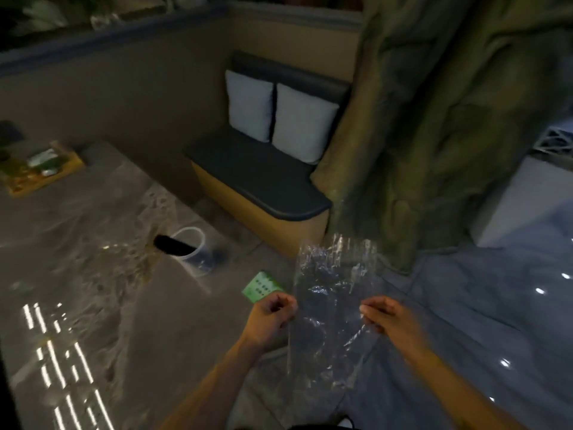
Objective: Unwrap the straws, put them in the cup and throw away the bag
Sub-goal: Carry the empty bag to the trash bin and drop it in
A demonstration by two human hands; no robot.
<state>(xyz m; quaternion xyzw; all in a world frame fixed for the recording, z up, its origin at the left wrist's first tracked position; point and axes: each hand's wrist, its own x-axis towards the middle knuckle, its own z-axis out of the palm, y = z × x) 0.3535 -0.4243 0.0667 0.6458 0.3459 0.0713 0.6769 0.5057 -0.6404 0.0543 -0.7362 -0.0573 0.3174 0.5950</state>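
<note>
A clear, crinkled plastic bag [331,293] is held stretched between my two hands, out past the table's right edge and above the floor. My left hand [269,318] pinches its left edge and my right hand [390,318] pinches its right edge. Nothing shows inside the bag. On the table stands a clear cup [195,252] with a bundle of black straws [172,246] leaning out of its left side. The cup is up and to the left of my left hand.
The grey marble table [93,290] fills the left side. A green card [263,286] lies at its edge by my left hand. A wooden tray [40,169] sits far left. A bench with two white cushions [279,113] and a tree-like pillar [434,119] stand behind.
</note>
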